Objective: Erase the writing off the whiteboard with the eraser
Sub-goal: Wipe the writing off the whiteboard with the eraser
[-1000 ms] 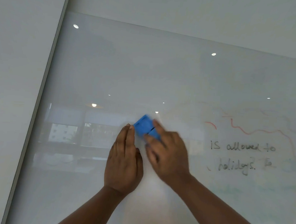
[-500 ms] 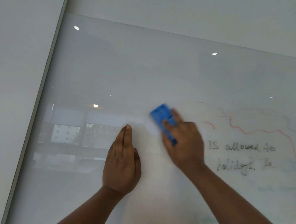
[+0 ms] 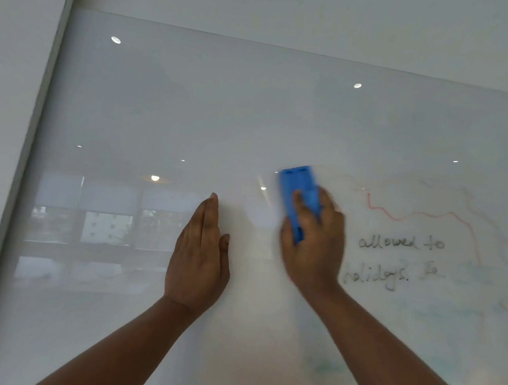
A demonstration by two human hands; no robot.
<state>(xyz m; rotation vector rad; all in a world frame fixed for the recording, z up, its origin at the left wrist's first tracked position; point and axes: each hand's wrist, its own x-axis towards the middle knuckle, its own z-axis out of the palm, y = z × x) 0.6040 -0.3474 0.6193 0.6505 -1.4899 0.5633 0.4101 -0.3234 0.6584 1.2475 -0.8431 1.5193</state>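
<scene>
The person stood close to the glossy whiteboard [image 3: 250, 118], both bare forearms reaching up to it. The left hand [image 3: 198, 260] lay flat against the board with its fingers straight and together, thumb set a little apart, holding nothing. Just to the right of it, the right hand [image 3: 313, 245] gripped a blue eraser [image 3: 298, 191], fingers curled over its back and thumb along its left edge; the eraser stood nearly upright against the board, its top end clear above the fingertips and blurred. To the right of the eraser black handwriting [image 3: 400, 244] remained on the board, reading "allowed to" with a smudged second line below it whose first letters sat right beside the wrist. Above those words ran a wavy red line [image 3: 422, 214], faded in places. Faint green smears [image 3: 326, 367] showed low on the board, below the right hand. Reflected ceiling lights [image 3: 116, 40] and windows [image 3: 107, 226] shone in the board's surface left of the left hand.
</scene>
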